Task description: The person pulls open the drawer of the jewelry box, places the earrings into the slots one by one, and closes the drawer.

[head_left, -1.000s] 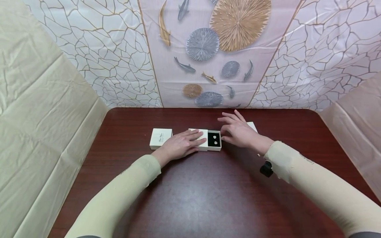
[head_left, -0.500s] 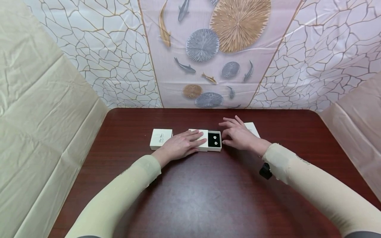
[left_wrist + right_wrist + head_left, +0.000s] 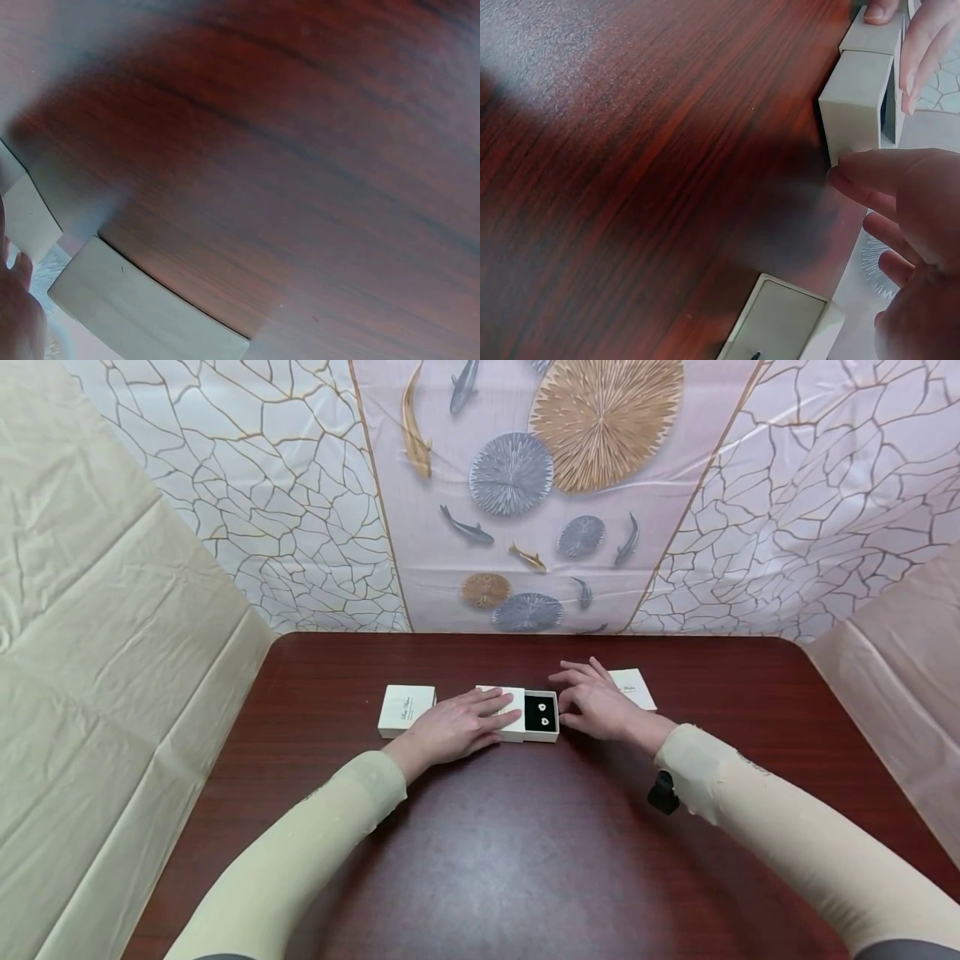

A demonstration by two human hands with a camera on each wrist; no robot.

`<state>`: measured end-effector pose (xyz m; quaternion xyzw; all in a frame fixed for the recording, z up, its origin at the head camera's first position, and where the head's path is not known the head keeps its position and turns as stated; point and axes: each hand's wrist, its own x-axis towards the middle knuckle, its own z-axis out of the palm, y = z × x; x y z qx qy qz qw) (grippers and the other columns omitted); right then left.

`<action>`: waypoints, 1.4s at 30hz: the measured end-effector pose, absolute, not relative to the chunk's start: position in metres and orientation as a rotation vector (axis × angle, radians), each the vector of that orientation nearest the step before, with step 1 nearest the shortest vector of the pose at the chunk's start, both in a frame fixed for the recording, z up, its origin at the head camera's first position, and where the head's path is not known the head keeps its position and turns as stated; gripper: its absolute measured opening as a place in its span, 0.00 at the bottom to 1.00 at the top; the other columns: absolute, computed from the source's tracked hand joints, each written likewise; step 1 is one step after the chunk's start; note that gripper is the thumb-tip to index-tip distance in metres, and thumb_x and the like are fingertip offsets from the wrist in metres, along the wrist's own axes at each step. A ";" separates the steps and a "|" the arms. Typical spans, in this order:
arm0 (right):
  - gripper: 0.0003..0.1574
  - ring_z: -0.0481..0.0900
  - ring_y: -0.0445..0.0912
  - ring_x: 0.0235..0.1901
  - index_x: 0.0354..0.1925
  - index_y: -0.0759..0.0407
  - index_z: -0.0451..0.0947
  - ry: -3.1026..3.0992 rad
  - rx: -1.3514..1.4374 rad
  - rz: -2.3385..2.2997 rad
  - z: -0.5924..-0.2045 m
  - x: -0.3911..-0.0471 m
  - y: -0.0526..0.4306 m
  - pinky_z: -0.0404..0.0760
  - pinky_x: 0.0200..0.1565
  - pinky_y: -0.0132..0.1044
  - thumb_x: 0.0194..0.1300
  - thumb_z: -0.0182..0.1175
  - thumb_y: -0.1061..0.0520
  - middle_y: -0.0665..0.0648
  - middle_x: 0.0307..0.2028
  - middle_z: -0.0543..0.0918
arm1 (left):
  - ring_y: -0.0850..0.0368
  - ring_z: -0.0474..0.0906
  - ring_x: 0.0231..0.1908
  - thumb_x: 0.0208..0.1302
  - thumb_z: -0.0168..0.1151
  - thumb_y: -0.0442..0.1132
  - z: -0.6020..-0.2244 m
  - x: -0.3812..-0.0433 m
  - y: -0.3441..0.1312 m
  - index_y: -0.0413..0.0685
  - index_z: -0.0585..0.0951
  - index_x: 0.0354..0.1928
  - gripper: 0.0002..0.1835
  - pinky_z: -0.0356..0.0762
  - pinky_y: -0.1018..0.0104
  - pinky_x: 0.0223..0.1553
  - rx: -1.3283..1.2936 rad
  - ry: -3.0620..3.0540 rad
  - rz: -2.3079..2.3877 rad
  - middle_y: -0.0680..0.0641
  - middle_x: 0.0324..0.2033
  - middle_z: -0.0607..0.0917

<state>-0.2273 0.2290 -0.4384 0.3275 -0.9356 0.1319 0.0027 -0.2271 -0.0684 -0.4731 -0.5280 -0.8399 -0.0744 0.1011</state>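
Observation:
A small white sliding jewelry box (image 3: 517, 697) lies at mid-table. Its drawer (image 3: 853, 112) sticks out to the right, and on the black insert (image 3: 531, 703) sit two small flower-shaped earrings (image 3: 543, 707). My left hand (image 3: 463, 720) lies over the sleeve part, fingers across the top and thumb at the near side, holding it. My right hand (image 3: 596, 703) is at the drawer's outer end. There the thumb and index fingertips lie close together against the end wall, while the other fingers spread loosely; no pull tab shows between them.
Another closed white box (image 3: 403, 706) with printed text stands left of my left hand. Behind my right wrist lies a white lid or box (image 3: 634, 687), also printed. A patterned cloth (image 3: 517, 568) hangs along the far edge of the dark red wooden table (image 3: 480, 852).
My right hand has come slightly down and nearer, its fingertips now lower at the drawer's end. More of the printed white piece behind it shows. The left hand and the drawer look unchanged.

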 end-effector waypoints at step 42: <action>0.12 0.65 0.68 0.76 0.24 0.52 0.84 -2.910 1.032 0.474 -0.442 -0.232 0.209 0.50 0.76 0.76 0.62 0.74 0.62 0.67 0.66 0.81 | 0.44 0.71 0.75 0.79 0.65 0.47 -0.474 -0.227 -0.068 0.52 0.77 0.75 0.27 0.66 0.50 0.77 -1.553 -2.486 -0.212 0.41 0.73 0.77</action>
